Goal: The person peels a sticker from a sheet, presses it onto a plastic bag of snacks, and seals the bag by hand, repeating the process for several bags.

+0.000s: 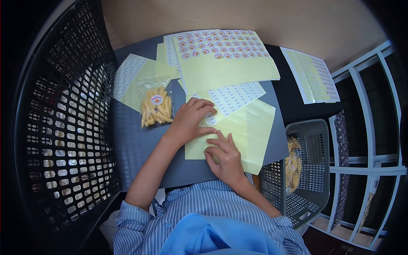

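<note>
My left hand (193,118) rests on a sheet of small printed stickers (233,98), its bent fingers and thumb holding the sheet around a few stickers near its lower corner. Just below, my right hand (225,158) is over the yellow backing paper (259,127), thumb and forefinger drawn together in a pinch. Whatever lies between those fingertips is too small to make out. Left of my left hand lies a clear plastic bag of pale yellow, finger-shaped snacks (156,106), with a round sticker (157,99) on its front.
Sheets of round stickers (221,46) lie at the back of the grey table (144,165). A tall black perforated basket (72,127) stands at the left, with bags inside. At the lower right is a grey basket (312,136) holding snack bags (293,165). Another sheet (310,76) lies far right.
</note>
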